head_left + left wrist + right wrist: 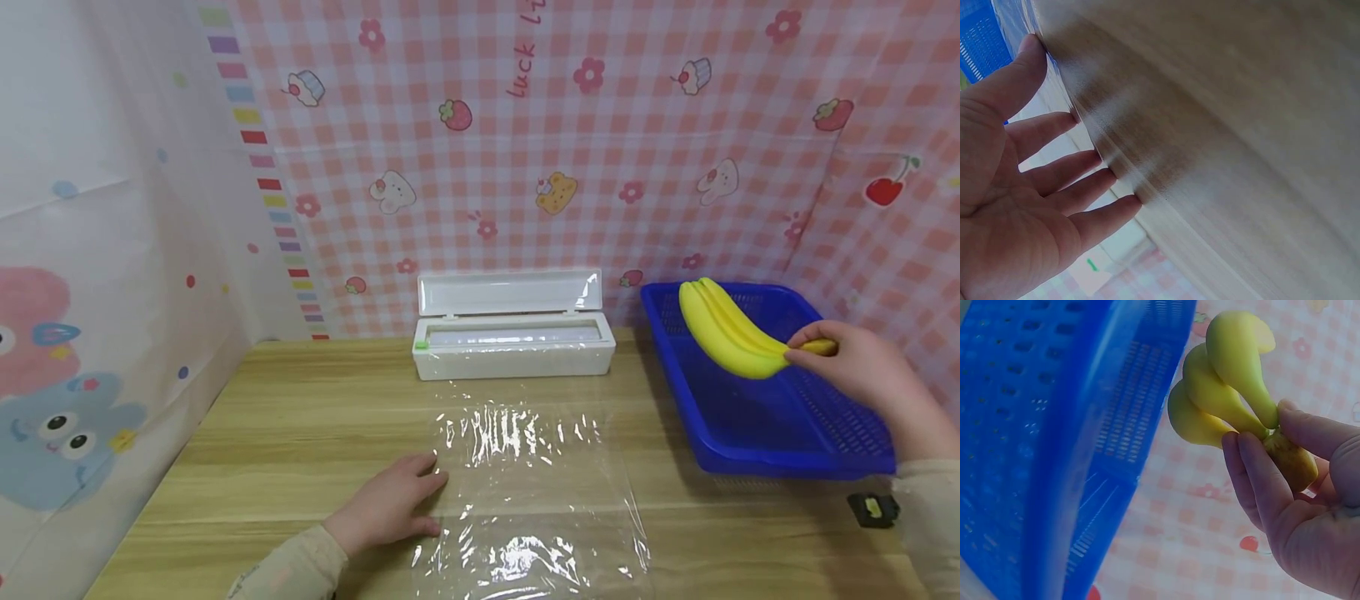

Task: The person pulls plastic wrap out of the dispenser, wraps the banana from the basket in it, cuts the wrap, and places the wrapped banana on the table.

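Observation:
A bunch of yellow bananas (731, 333) is held above the blue basket (693, 425) by my right hand (862, 367), which pinches its brown stem end. In the right wrist view three bananas (1229, 356) fan out from the stem between thumb and fingers of the right hand (1310, 500). Clear plastic film (532, 500) lies on the table, stretching forward from the white dispenser box (513, 362). At the film's left edge my left hand (390, 504) rests with fingers spread; in the left wrist view the fingertips of the left hand (1035, 169) touch down along that edge.
The dispenser's lid (510, 293) stands raised at the back of the wooden table (300, 425). A small black object (873, 509) lies near the basket's front right corner. Pink checked cloth (487, 167) hangs behind, and white printed cloth (112, 208) hangs at the left.

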The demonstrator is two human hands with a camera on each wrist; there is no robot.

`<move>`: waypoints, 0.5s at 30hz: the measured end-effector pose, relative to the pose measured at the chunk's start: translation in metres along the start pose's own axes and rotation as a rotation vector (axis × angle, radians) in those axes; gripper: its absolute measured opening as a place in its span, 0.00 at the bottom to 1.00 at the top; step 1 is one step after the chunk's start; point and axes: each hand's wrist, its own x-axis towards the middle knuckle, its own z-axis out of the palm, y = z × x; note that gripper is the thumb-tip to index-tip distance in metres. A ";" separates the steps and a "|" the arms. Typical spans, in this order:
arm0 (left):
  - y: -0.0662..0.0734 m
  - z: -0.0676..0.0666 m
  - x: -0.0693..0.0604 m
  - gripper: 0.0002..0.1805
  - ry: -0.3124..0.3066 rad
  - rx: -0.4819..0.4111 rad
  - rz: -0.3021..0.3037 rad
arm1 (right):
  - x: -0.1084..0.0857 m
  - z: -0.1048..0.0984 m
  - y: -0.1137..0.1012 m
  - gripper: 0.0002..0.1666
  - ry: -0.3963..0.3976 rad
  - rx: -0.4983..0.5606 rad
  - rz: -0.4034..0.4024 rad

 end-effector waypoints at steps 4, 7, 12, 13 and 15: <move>0.000 0.000 0.000 0.39 0.000 -0.001 0.001 | 0.001 0.000 -0.010 0.19 0.028 0.011 -0.018; 0.000 0.000 -0.001 0.39 -0.001 -0.003 -0.001 | 0.001 0.000 -0.017 0.19 0.033 0.018 -0.031; -0.001 0.002 -0.001 0.39 -0.003 -0.005 -0.005 | 0.001 -0.002 -0.033 0.18 0.021 0.035 -0.059; -0.001 0.002 -0.001 0.39 -0.003 -0.005 -0.005 | 0.001 -0.003 -0.037 0.17 0.019 0.037 -0.064; -0.001 0.002 -0.001 0.39 -0.001 -0.005 -0.005 | 0.000 -0.004 -0.043 0.17 0.016 0.052 -0.082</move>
